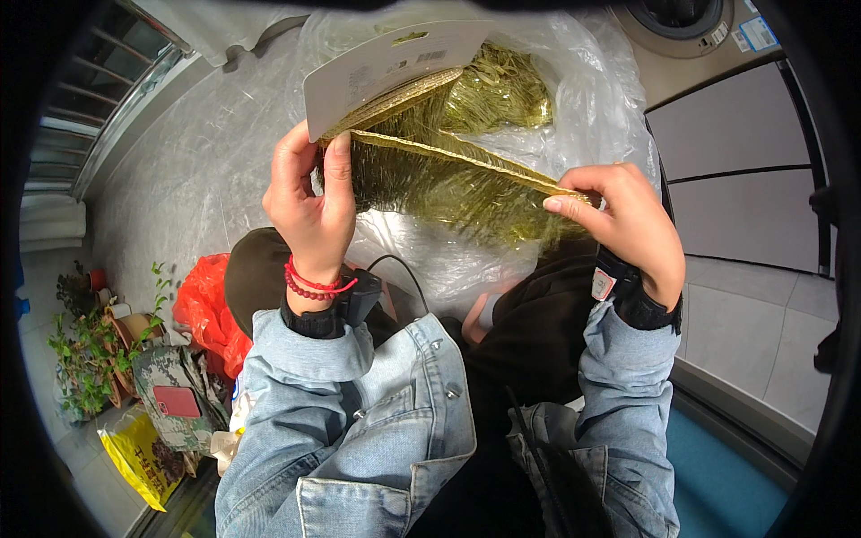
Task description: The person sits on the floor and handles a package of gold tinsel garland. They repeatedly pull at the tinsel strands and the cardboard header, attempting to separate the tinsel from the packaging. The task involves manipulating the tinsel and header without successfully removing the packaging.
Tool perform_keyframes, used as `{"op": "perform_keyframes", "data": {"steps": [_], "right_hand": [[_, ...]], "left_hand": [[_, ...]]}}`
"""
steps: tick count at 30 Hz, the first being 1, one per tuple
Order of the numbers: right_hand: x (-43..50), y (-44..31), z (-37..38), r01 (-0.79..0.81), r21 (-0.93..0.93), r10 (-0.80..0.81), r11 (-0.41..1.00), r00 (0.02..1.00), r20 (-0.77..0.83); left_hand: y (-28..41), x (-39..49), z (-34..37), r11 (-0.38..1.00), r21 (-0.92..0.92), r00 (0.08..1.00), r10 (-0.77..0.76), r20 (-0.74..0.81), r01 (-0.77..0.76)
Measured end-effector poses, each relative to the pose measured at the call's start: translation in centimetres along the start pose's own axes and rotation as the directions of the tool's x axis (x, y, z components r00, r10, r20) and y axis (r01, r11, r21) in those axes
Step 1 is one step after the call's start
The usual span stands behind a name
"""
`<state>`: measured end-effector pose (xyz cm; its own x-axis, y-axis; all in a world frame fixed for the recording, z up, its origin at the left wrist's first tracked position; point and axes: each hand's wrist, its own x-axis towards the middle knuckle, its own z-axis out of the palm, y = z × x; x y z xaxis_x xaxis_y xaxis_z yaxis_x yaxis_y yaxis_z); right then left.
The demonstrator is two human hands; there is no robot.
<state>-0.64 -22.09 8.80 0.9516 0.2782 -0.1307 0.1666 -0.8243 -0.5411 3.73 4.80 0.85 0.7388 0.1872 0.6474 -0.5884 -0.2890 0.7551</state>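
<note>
My left hand pinches the lower left corner of a white card, which has a hang hole and printing. Olive-gold fringe trim is wound in layers against the card, its strands hanging down. From there a length of the trim's woven header runs to my right hand, which grips it between thumb and fingers. Beneath lies a large clear plastic bag with more olive-gold fringe inside.
At left are a red plastic bag, potted plants, a camouflage cloth item with a red phone on it, and a yellow package. A grey cabinet and a front-loading washing machine stand at right.
</note>
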Motion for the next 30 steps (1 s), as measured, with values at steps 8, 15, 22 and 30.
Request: {"op": "perform_keyframes", "data": {"steps": [8, 15, 22, 30], "right_hand": [[0.8, 1.0, 0.7, 0.357, 0.119, -0.354, 0.926, 0.934, -0.045], [0.1, 0.6, 1.0, 0.077, -0.058, -0.074, 0.995, 0.996, 0.047], [1.0, 3.4, 4.0, 0.075, -0.466, -0.252, 0.882, 0.910, -0.330], [5.3, 4.0, 6.2, 0.008, -0.103, -0.045, 0.995, 0.932, -0.359]], "left_hand": [[-0.1, 0.3, -0.1, 0.998, -0.032, 0.998, -0.058, -0.023, 0.057], [-0.1, 0.2, -0.1, 0.996, 0.037, 0.997, -0.077, -0.021, 0.078], [-1.3, 0.4, -0.7, 0.998, 0.009, 0.996, -0.060, -0.064, 0.060], [-2.7, 1.1, -1.9, 0.988, 0.152, 0.999, 0.006, -0.052, 0.001]]}}
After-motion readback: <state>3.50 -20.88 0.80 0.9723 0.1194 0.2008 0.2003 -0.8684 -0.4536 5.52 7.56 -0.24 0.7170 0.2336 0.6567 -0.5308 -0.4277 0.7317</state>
